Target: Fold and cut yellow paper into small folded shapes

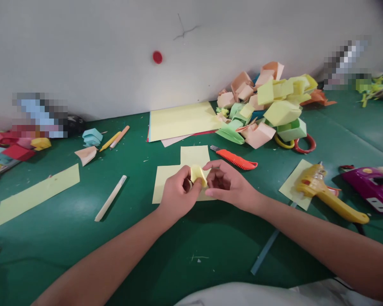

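Observation:
My left hand and my right hand meet over the green mat, both pinching a small folded yellow paper piece between their fingertips. Beneath them lie flat yellow paper squares. An orange utility knife lies just beyond my right hand.
A heap of folded paper shapes sits at the back right against the white wall, with scissors under it. A yellow glue gun and a purple tool lie right. A yellow sheet stack, a paper strip, a white stick and pencils lie around.

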Action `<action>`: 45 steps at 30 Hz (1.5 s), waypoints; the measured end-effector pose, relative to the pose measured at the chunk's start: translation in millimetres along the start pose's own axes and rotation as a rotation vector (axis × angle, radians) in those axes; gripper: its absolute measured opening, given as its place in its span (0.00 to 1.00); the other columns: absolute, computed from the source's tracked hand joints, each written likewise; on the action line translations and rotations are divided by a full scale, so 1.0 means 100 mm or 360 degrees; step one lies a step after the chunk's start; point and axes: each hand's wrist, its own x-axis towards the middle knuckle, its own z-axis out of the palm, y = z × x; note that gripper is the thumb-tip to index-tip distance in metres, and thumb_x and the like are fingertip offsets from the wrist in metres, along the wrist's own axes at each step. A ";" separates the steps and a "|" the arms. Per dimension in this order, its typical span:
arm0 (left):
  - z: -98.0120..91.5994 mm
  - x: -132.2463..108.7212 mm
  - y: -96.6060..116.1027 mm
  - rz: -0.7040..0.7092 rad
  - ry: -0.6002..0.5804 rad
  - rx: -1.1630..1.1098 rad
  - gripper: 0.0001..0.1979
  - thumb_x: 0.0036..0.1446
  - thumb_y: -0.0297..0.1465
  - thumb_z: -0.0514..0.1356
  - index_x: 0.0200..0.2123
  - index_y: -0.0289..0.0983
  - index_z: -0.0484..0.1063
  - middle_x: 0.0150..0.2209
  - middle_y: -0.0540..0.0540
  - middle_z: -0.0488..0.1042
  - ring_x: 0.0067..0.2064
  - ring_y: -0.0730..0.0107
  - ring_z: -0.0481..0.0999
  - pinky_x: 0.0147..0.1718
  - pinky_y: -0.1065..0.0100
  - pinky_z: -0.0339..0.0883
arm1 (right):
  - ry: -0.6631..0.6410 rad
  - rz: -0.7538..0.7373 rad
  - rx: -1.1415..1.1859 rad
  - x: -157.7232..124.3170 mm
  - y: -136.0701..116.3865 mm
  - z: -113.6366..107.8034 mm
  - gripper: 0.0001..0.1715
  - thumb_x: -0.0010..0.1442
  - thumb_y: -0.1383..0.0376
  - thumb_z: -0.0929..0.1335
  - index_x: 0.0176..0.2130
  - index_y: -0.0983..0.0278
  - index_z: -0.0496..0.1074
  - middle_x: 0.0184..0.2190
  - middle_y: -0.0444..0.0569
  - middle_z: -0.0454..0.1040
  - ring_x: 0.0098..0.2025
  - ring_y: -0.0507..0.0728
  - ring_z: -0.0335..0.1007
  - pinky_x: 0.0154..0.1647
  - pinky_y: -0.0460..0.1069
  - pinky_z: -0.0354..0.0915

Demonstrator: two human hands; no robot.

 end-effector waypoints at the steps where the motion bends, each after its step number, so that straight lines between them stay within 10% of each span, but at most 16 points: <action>1: 0.00 0.00 0.00 0.0019 -0.0015 0.0016 0.07 0.57 0.32 0.59 0.29 0.39 0.64 0.22 0.56 0.61 0.22 0.77 0.58 0.20 0.72 0.50 | 0.0031 -0.0014 -0.0035 0.00 -0.01 0.02 0.27 0.56 0.57 0.77 0.50 0.58 0.65 0.31 0.41 0.67 0.31 0.52 0.62 0.30 0.48 0.61; 30: -0.03 -0.02 -0.03 -0.0012 -0.0198 -0.0405 0.10 0.63 0.40 0.61 0.38 0.40 0.66 0.28 0.53 0.69 0.26 0.73 0.71 0.21 0.73 0.64 | 0.0095 0.0200 -0.0206 -0.01 -0.01 0.05 0.12 0.62 0.56 0.70 0.39 0.62 0.71 0.27 0.44 0.72 0.27 0.52 0.69 0.23 0.46 0.69; 45: -0.06 0.04 -0.01 -0.0024 -0.0214 -0.0570 0.13 0.64 0.41 0.59 0.35 0.37 0.71 0.27 0.50 0.72 0.26 0.74 0.73 0.24 0.73 0.65 | 0.0473 -0.0071 -0.0643 0.01 0.03 0.02 0.05 0.61 0.62 0.70 0.38 0.61 0.75 0.33 0.47 0.77 0.27 0.52 0.71 0.23 0.47 0.68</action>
